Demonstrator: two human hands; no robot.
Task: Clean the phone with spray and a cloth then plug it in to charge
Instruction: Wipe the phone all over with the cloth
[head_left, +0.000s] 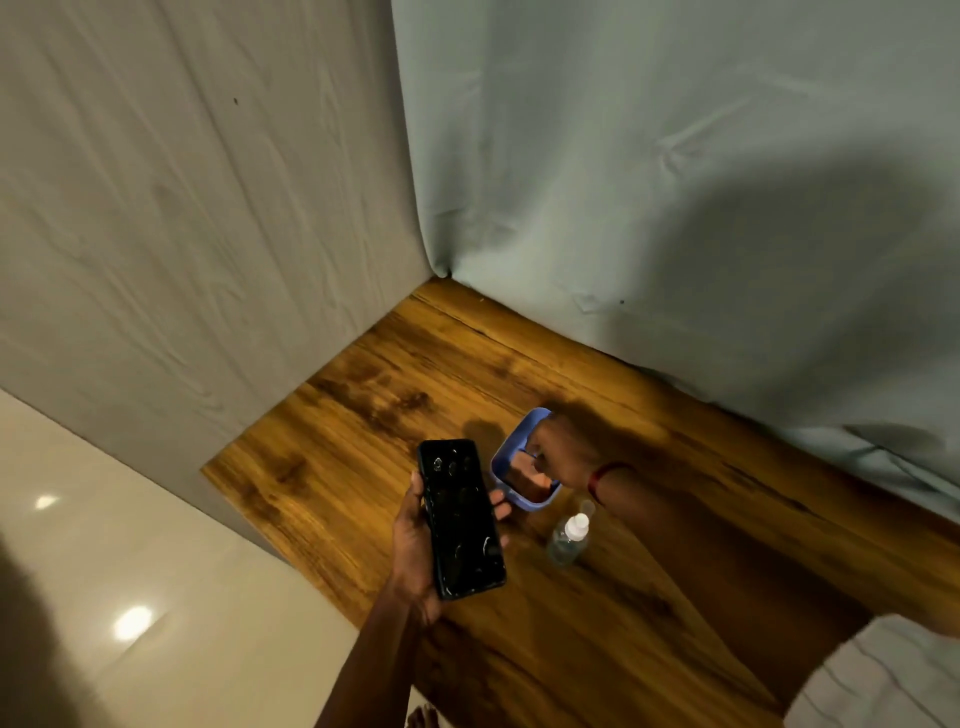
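My left hand (413, 545) holds a black phone (462, 519) over the wooden table (395, 374). The phone's screen faces up and is streaked with smudges. To its right, my right hand (563, 449) reaches down into a small blue open box (505, 454), with the fingers curled inside it. Whether they grip anything is hidden by the hand and the box wall. A small clear spray bottle (569, 538) with a white nozzle stands upright just in front of the box, below my right wrist. No cloth or charging cable is clearly visible.
Grey fabric sheets (649, 182) hang behind and to the left of the table, meeting at the far corner. The table's left edge drops to a glossy tiled floor (130, 571). White cloth (883, 680) lies at the lower right.
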